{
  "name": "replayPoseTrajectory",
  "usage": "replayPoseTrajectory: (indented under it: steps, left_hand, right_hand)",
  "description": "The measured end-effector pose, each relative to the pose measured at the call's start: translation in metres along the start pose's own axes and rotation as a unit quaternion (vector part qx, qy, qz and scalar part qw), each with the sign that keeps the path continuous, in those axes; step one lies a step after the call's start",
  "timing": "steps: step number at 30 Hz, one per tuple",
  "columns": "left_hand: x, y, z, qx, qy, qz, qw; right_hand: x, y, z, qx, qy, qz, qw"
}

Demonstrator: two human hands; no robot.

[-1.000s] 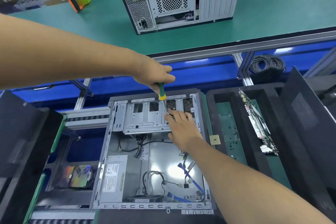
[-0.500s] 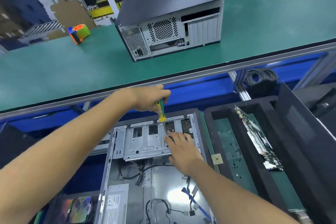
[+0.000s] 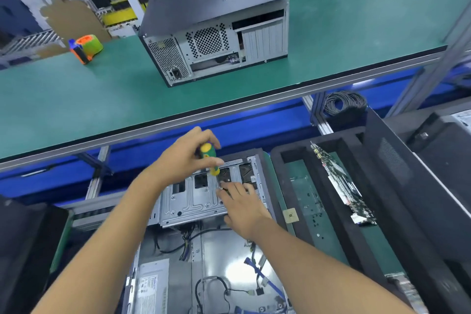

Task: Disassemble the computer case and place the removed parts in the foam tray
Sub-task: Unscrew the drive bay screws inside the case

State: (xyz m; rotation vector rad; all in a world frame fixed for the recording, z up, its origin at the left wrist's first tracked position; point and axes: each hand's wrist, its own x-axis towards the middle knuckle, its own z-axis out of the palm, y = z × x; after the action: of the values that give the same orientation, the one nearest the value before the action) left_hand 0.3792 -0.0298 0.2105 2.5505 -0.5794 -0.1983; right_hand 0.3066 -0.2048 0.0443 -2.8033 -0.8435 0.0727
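Note:
An open computer case (image 3: 216, 257) lies flat in front of me, its silver drive cage (image 3: 193, 201) at the far end. My left hand (image 3: 183, 160) grips a green and yellow screwdriver (image 3: 209, 157) upright over the cage, tip down near its right half. My right hand (image 3: 242, 205) rests on the cage just right of the tip, fingers straight and spread. To the right sits the black foam tray (image 3: 328, 201), with a circuit board (image 3: 341, 183) standing in one slot. Cables and a power supply (image 3: 153, 285) show inside the case.
A closed computer case (image 3: 216, 25) stands on the green bench (image 3: 76, 99) beyond, with an orange and green tape dispenser (image 3: 86, 47) to its left. A coil of cable (image 3: 344, 103) lies behind the tray. A black side panel (image 3: 407, 181) leans at the right; dark panels stand at the left.
The view has tilted up, showing more of the bench. My left hand has shifted its grip higher on the screwdriver handle. My right hand stays on the drive cage.

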Motion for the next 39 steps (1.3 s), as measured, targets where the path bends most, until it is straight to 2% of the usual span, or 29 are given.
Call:
replayPoseTrajectory:
  steps: [2, 3, 7, 11, 12, 14, 16, 18, 20, 23, 24, 25, 28, 30, 32, 36, 37, 39]
  left_hand:
    - [-0.004, 0.007, 0.017, 0.144, 0.107, -0.036, 0.983]
    - [-0.005, 0.01, 0.023, 0.17, 0.132, -0.038, 0.976]
    - [-0.009, 0.006, 0.023, 0.086, 0.125, -0.012, 0.988]
    - [-0.012, -0.007, 0.012, -0.007, 0.04, 0.014, 0.999]
    - [-0.013, -0.008, 0.011, -0.024, 0.039, 0.025, 0.999]
    - [-0.015, -0.01, 0.012, -0.013, 0.077, 0.02, 0.997]
    - [-0.017, -0.007, 0.017, 0.044, 0.129, -0.036, 0.99]
    - [-0.019, 0.0, 0.025, 0.029, 0.15, -0.059, 0.986]
    - [-0.021, 0.001, 0.024, -0.051, 0.111, -0.034, 0.992]
    - [-0.024, -0.009, 0.004, -0.121, -0.041, -0.044, 0.991]
    - [-0.026, -0.012, -0.002, -0.131, -0.066, -0.061, 0.987]
    - [-0.027, -0.014, -0.005, -0.121, -0.061, -0.059, 0.989]
    - [-0.027, -0.01, 0.008, -0.018, 0.044, -0.037, 0.998]
    - [-0.025, -0.004, 0.018, -0.026, 0.086, -0.041, 0.995]
    - [-0.022, -0.004, 0.016, -0.053, 0.054, -0.029, 0.997]
    - [-0.019, -0.011, -0.008, -0.096, -0.098, -0.013, 0.99]
    - [-0.018, -0.012, -0.01, -0.089, -0.101, -0.008, 0.991]
    - [-0.017, -0.009, -0.004, -0.003, -0.036, -0.01, 0.999]
  right_hand:
    - [0.0, 0.0, 0.001, -0.003, 0.007, -0.001, 1.0]
    - [0.0, 0.0, 0.001, -0.004, 0.008, -0.003, 1.0]
    - [-0.001, 0.0, -0.001, -0.004, 0.018, -0.008, 1.0]
    - [-0.002, -0.001, -0.001, 0.001, 0.021, -0.01, 1.0]
    - [-0.002, -0.001, -0.002, 0.003, 0.021, -0.009, 1.0]
    - [-0.001, -0.001, -0.002, 0.008, 0.02, -0.007, 1.0]
    - [-0.001, 0.0, -0.001, 0.009, 0.02, -0.005, 1.0]
    - [0.0, 0.0, 0.0, 0.009, 0.019, -0.004, 1.0]
    - [0.0, 0.0, 0.001, 0.009, 0.017, -0.002, 1.0]
    - [0.0, 0.0, 0.002, 0.012, 0.02, -0.002, 1.0]
    - [0.0, 0.0, 0.003, 0.013, 0.02, -0.001, 1.0]
    - [0.001, 0.001, 0.003, 0.013, 0.021, 0.0, 1.0]
    - [0.001, 0.001, 0.004, 0.014, 0.022, 0.003, 1.0]
    - [0.001, 0.001, 0.005, 0.014, 0.023, 0.003, 1.0]
    - [0.001, 0.001, 0.006, 0.015, 0.022, 0.003, 1.0]
    - [0.002, 0.001, 0.006, 0.016, 0.018, 0.001, 1.0]
    - [0.002, 0.001, 0.006, 0.016, 0.019, 0.001, 1.0]
    - [0.001, 0.002, 0.006, 0.017, 0.022, 0.0, 1.0]
